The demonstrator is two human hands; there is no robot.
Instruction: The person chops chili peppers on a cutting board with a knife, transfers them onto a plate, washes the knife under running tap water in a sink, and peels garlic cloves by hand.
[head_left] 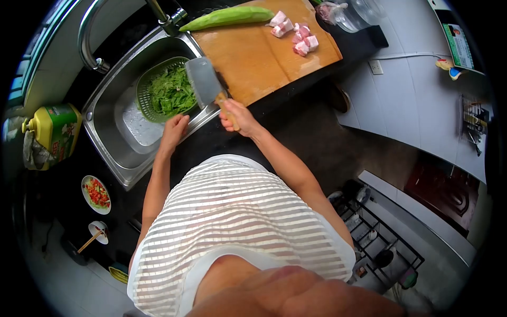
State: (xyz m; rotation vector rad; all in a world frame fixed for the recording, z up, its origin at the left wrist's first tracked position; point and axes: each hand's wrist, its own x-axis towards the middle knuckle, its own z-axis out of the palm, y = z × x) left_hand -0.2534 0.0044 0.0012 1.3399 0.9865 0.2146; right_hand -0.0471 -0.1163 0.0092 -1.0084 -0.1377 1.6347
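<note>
My right hand (237, 117) is wrapped round the wooden handle of a cleaver (203, 79). Its broad blade is raised over the sink's right edge, beside the cutting board (237, 58). My left hand (176, 129) is at the sink's near rim, just below a green plastic basket (140, 98); its fingers are curled, and what they hold, if anything, is hidden. Chopped green vegetables (170, 89) fill the basket, which stands in the metal sink (111, 121). On the board lie a long green gourd (227, 18) and several chunks of raw pork (302, 39).
A faucet (87, 42) arches over the sink. To the left stand a yellow-green jug (58, 129), a plate of chopped red and green peppers (96, 195) and a bowl (99, 231) with chopsticks. Clear plastic containers (362, 16) sit beyond the board. A wire rack (380, 238) is behind on the right.
</note>
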